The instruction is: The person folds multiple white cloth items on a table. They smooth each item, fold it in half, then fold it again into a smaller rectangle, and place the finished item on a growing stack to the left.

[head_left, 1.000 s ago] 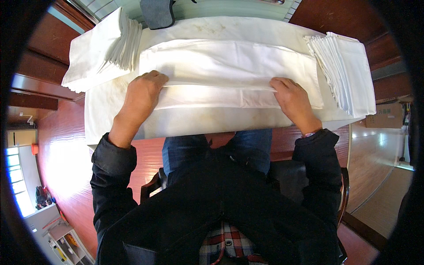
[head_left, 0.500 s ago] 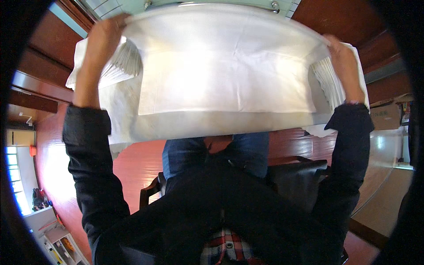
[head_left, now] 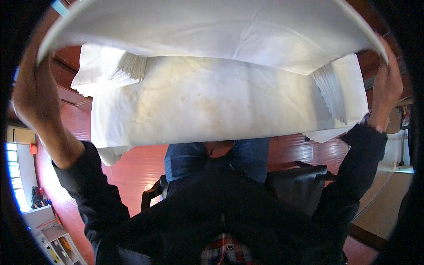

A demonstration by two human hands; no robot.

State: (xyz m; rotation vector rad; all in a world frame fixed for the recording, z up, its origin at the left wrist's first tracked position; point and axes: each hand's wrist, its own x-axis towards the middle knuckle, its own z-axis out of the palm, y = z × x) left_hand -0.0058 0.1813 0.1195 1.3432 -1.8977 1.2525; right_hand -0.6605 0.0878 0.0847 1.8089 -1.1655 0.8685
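A wide white cloth (head_left: 198, 31) is held up in front of me, its near edge hanging in a curve above the table. At the far left, my left hand (head_left: 36, 88) is closed on one upper corner of it. My right hand (head_left: 388, 81) grips the opposite corner at the far right. The cloth hides part of the fingers of both hands. Beneath it lies a white table cover (head_left: 198, 106) with faint brownish stains. On that cover rest a left stack of folded white cloths (head_left: 108, 70) and a right stack (head_left: 346, 90), their folded edges facing the middle.
My knees in blue jeans (head_left: 185, 161) are under the table's near edge. A black chair seat (head_left: 298, 185) stands to my right, and a wooden chair arm (head_left: 151, 194) is by my left leg. Reddish flooring (head_left: 132, 172) surrounds me. A white shelf unit (head_left: 62, 247) stands lower left.
Both hands have moved outward and come up closer to me, lifting the white cloth with them. Its lower part has left the table, and the stained cover beneath now shows.
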